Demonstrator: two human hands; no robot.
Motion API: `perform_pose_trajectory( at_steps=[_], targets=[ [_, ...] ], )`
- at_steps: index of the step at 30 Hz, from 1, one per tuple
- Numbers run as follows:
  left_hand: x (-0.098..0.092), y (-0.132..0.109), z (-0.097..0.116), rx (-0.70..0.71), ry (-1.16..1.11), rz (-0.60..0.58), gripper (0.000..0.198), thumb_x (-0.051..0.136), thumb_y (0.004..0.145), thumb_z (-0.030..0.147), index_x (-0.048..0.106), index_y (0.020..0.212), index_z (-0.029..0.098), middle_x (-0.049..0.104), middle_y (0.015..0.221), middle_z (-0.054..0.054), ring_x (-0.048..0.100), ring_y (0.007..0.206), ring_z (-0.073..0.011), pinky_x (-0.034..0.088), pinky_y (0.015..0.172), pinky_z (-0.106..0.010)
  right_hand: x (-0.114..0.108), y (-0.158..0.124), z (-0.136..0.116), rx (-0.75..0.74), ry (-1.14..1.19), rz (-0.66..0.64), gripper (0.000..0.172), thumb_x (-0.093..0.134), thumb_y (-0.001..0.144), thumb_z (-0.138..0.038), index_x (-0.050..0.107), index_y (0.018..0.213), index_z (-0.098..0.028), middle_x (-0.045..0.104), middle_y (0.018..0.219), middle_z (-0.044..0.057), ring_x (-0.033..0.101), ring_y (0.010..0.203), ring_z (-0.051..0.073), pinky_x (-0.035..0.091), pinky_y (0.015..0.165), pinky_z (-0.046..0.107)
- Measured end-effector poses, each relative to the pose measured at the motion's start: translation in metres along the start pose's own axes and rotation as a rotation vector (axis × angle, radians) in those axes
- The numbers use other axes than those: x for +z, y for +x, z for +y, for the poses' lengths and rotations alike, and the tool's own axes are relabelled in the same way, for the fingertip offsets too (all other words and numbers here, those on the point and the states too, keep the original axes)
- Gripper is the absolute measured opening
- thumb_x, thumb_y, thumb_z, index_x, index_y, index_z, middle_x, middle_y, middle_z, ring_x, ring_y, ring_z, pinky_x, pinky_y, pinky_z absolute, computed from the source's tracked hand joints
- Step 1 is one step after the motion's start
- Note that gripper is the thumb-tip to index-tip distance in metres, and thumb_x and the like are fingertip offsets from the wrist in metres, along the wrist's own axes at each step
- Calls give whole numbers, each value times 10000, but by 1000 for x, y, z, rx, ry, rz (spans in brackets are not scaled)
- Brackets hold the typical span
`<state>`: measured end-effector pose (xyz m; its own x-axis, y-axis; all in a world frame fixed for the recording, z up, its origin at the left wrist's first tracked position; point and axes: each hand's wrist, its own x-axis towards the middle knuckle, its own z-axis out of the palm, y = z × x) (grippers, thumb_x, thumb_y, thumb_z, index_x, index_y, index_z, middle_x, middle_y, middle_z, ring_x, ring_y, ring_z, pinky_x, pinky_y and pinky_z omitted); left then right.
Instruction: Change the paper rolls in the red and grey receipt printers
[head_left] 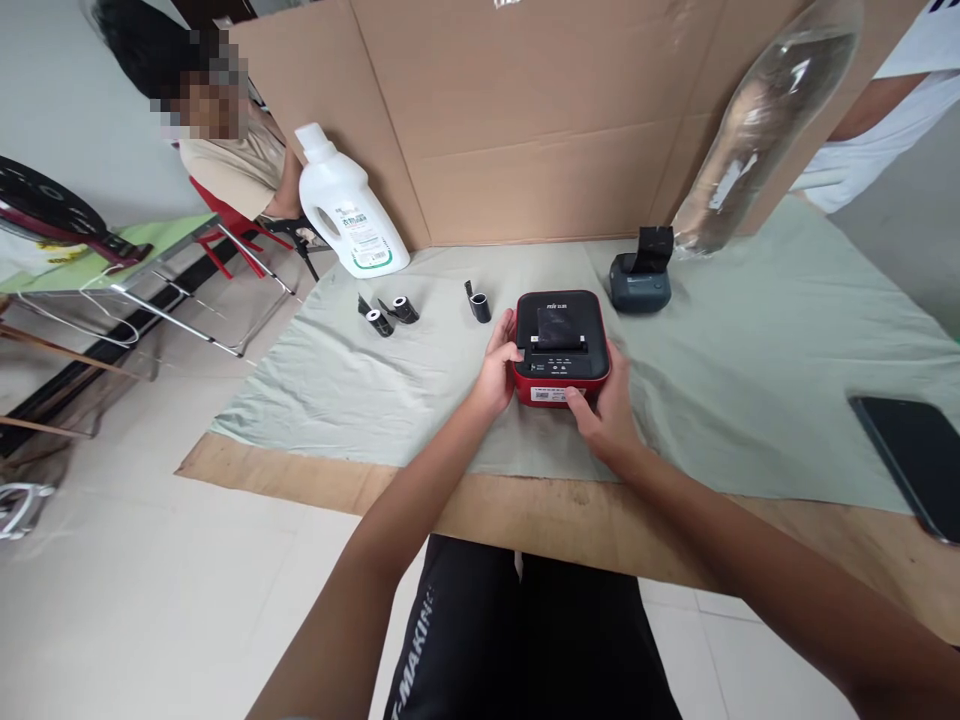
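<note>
A small red and black label printer point(561, 345) sits on the pale green cloth point(360, 390) in the middle of the table. My left hand point(496, 372) grips its left side, fingers curled round the edge. My right hand point(606, 405) holds its front right corner, with the thumb pressed on the front face near the white label. A dark strip shows in the printer's top slot. Three small black rolls lie left of it: two close together point(390, 314) and one point(478, 303) nearer the printer.
A second dark grey printer point(640, 277) stands behind on the right. A white detergent bottle point(346, 206) and a clear plastic bottle point(757, 120) lean by the cardboard wall point(525, 120). A black phone point(911, 460) lies at the right edge. People sit at both back corners.
</note>
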<state>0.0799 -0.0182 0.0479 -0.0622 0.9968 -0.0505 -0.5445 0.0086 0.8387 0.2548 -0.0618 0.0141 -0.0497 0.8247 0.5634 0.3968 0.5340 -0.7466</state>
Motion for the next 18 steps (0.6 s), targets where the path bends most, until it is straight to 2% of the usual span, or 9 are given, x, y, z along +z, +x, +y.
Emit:
perform_pose_trajectory(
  at_steps=[5, 9, 14, 16, 18],
  targets=[
    [-7, 4, -9, 92, 157, -54, 917, 519, 652, 168, 465, 1561, 275, 470, 1663, 17, 365, 1592, -263, 349, 1295, -412, -1, 1, 0, 14, 1, -2, 721, 618, 917, -374, 327, 1563, -242, 460, 1486, 163, 455, 1413, 356, 376, 1215, 646],
    [-13, 7, -16, 189, 286, -138, 675, 489, 782, 270, 586, 1450, 283, 431, 1681, 34, 354, 1591, -294, 340, 1297, -451, -3, 2, 1, 31, 5, -15, 707, 612, 917, -369, 324, 1552, -256, 456, 1472, 159, 463, 1388, 358, 393, 1191, 661],
    [-23, 4, -11, 338, 514, -202, 385, 548, 875, 388, 746, 1191, 292, 384, 1701, 52, 230, 1638, -308, 233, 1335, -465, -4, 1, 3, 31, 10, -22, 697, 607, 927, -365, 321, 1553, -252, 438, 1482, 165, 453, 1396, 359, 382, 1205, 650],
    [-24, 1, -3, 422, 614, -248, 279, 587, 892, 439, 779, 1016, 279, 423, 1679, 40, 300, 1604, -332, 252, 1322, -491, -4, 1, 4, 30, 17, -24, 688, 602, 931, -354, 324, 1552, -257, 435, 1483, 164, 456, 1396, 354, 387, 1207, 631],
    [-21, 0, 10, 490, 684, -288, 302, 571, 926, 482, 774, 870, 265, 567, 1561, -6, 453, 1502, -336, 322, 1281, -505, -4, 1, 4, 21, 22, -21, 679, 598, 930, -343, 328, 1548, -261, 443, 1481, 162, 461, 1391, 352, 393, 1202, 629]
  ],
)
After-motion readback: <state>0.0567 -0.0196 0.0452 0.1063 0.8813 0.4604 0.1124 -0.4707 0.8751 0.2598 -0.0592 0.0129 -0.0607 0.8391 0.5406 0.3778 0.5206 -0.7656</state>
